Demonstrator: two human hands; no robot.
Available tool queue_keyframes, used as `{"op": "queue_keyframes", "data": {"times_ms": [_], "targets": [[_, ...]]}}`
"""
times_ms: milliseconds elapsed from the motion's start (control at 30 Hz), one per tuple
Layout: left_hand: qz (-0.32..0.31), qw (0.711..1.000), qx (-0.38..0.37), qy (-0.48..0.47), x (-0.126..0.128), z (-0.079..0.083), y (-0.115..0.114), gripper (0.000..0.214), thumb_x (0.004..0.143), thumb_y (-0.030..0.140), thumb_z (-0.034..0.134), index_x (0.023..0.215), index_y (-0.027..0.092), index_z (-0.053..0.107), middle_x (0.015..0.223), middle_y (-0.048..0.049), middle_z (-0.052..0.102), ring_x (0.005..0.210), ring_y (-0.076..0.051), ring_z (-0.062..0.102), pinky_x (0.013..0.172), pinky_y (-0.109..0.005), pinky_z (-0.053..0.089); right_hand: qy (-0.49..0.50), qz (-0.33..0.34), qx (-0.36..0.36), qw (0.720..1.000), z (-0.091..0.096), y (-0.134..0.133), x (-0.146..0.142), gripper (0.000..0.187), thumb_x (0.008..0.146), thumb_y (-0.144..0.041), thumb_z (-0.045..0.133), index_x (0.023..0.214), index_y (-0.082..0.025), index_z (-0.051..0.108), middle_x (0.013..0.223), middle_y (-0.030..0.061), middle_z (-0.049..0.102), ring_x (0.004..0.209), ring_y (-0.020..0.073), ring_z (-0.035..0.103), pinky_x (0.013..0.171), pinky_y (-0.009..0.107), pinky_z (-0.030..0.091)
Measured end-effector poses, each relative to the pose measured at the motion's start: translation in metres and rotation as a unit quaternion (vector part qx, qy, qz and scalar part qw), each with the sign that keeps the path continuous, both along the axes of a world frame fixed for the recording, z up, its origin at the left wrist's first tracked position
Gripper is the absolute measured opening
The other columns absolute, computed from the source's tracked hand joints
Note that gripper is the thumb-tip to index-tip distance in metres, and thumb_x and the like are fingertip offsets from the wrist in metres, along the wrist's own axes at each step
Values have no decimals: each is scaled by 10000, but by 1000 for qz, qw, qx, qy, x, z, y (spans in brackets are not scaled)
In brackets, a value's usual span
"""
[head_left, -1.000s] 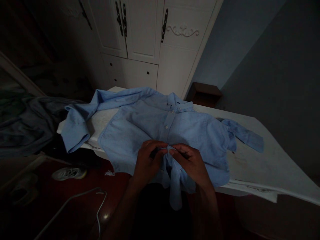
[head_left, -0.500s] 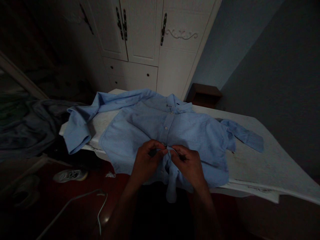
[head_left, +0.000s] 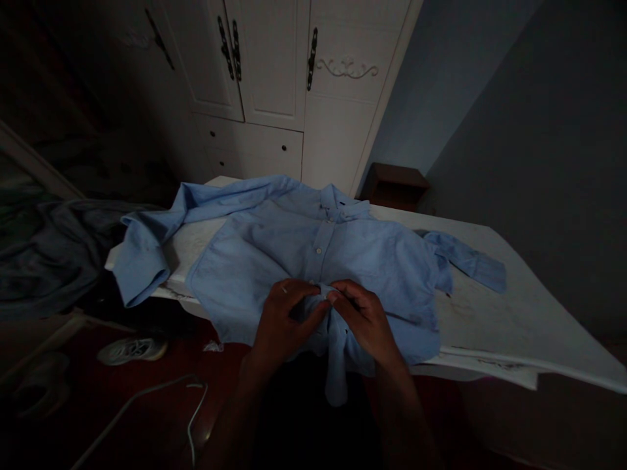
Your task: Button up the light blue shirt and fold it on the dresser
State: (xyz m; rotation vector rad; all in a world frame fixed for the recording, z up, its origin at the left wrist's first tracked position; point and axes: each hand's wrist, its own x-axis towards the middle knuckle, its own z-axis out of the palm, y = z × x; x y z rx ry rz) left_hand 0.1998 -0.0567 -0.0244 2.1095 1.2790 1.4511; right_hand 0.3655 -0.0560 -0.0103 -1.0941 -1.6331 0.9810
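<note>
A light blue button-up shirt (head_left: 274,251) lies front-up on a white table (head_left: 509,333), collar toward the far side, its sleeves spread left and right. My left hand (head_left: 284,320) and my right hand (head_left: 365,320) meet at the shirt's button strip near the hem. Both pinch the fabric there with curled fingers, thumbs and fingertips touching at the strip. The hem hangs over the table's near edge between my forearms. Two buttons higher up on the strip show as fastened.
A white wardrobe (head_left: 294,85) with dark handles stands behind the table. A dark wooden stool (head_left: 396,186) sits by the blue wall. Dark cloth (head_left: 44,254) is heaped at left. A white shoe (head_left: 132,349) and a cable (head_left: 147,398) lie on the red floor.
Both hands stay pinched on the button strip, fingers shifting slightly. The view has drifted a little, so the shirt sits slightly further left in frame.
</note>
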Motion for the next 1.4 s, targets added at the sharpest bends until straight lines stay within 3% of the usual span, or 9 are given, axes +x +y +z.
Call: {"op": "queue_keyframes", "data": {"times_ms": [233,333,433,533,633,1100,1400], "targets": [[41,998,18,43,7,-1,0,131,847,259,624,949,227,699,897,-33,747,859,-190,679,829,-361,524,-27,-41,40,998,-5,0,-3,176,939,-324,554,943,-230,702,778,-4,670,703,137,613,657,247,491],[60,997,6,48,9,-3,2,138,838,267,617,942,232,701,891,-30,744,854,-191,675,825,-357,520,-48,-64,97,992,-10,-1,-4,216,946,-296,553,1126,-274,670,988,28,693,897,175,650,822,314,530],[62,997,12,53,8,-6,2,149,826,243,617,953,223,694,889,-32,741,850,-194,669,823,-361,514,-85,-75,176,978,-13,-1,-3,395,948,-223,545,1326,-334,564,1236,60,595,1126,207,586,964,385,500],[55,997,25,56,7,-6,2,153,820,214,612,952,215,690,868,-30,737,826,-192,665,812,-359,513,-115,-51,231,965,-15,-2,-2,450,950,-143,512,1330,-379,569,1323,61,522,1173,212,554,953,386,515],[54,997,24,54,7,-7,3,157,820,200,609,953,215,692,872,-28,736,828,-190,663,812,-352,512,-132,-56,262,954,-17,-2,-2,448,938,-109,513,1265,-394,625,1222,50,592,1100,209,579,900,391,534],[68,997,-32,31,9,-6,4,166,791,224,633,928,247,725,868,-15,749,836,-193,673,845,-378,518,-94,-101,188,972,-11,0,-11,314,929,-133,501,1070,-297,728,914,28,750,858,190,682,791,372,551],[71,994,-77,-7,9,-3,4,149,768,249,663,887,240,752,829,-17,749,809,-194,671,815,-374,525,-81,-97,121,985,-6,1,-10,191,915,-198,563,975,-267,730,916,23,745,866,179,684,812,325,531]]}}
